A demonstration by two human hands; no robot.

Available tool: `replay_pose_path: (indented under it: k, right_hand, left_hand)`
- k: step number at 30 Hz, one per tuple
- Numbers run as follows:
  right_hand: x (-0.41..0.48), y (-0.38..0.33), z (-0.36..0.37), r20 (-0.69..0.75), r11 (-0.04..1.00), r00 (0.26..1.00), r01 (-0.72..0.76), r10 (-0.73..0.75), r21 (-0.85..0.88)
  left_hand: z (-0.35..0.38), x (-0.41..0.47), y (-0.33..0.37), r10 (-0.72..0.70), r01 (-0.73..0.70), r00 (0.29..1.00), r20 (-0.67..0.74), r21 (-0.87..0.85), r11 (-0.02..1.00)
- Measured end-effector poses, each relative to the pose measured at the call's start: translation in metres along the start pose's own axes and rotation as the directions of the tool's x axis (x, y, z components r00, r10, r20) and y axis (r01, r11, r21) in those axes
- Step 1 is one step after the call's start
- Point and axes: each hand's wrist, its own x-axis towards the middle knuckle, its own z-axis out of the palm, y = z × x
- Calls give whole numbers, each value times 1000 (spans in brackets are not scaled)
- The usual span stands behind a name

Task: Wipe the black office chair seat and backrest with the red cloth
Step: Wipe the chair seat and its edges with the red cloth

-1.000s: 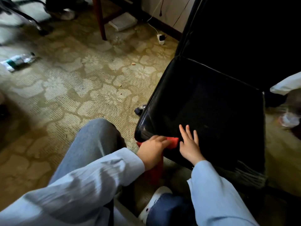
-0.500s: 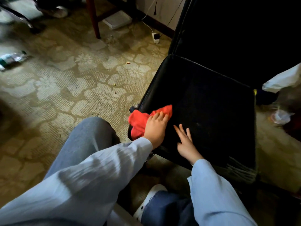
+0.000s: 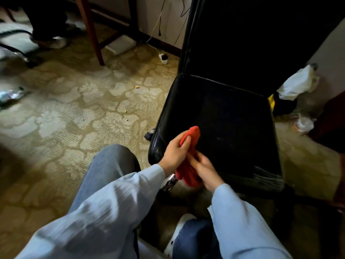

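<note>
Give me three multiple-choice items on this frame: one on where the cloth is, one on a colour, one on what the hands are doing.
1. Where is the red cloth?
A. flat on the carpet
B. held over the seat's front left corner
C. draped over the backrest

2. What colour is the chair seat?
A. black
B. brown
C. white

3. How is the cloth held?
A. by the left hand only
B. by neither hand
C. by both hands

Key: 1 B, it is bunched at the seat's near corner; 2 A, the seat is glossy black; 3 C, the left hand grips its top and the right hand its lower part.
</note>
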Motion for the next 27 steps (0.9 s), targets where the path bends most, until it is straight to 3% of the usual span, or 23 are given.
replay_pose_path:
  k: [3, 6, 10, 14, 17, 23, 27]
  right_hand:
    - [-10, -7, 6, -79, 980, 989, 109, -123, -164]
    - [-19, -13, 2, -130, 886, 952, 202, -278, -417]
    - [-35, -22, 2, -201, 894, 918, 253, -343, -370]
    - [-50, -25, 5, -130, 880, 923, 293, -363, -373]
    - [-63, -32, 9, -109, 845, 900, 347, -422, -406]
    - [-80, -49, 4, -181, 816, 855, 370, -486, -444]
    - [-84, -55, -6, -182, 738, 818, 367, -547, -566]
  left_hand:
    - [-15, -3, 1, -29, 24, 999, 24, 171, 985]
    - [-33, -10, -2, -87, 72, 996, 24, 374, 925]
    - [-57, -23, -3, -172, 106, 974, 145, 379, 919]
    - [-70, -32, 8, -163, -65, 910, 380, 522, 851]
    - [-73, -34, 20, -105, -115, 907, 407, 482, 869]
    - [-86, -44, 45, -157, 4, 837, 525, 281, 960]
    - [-81, -46, 54, -133, -63, 844, 519, 343, 937]
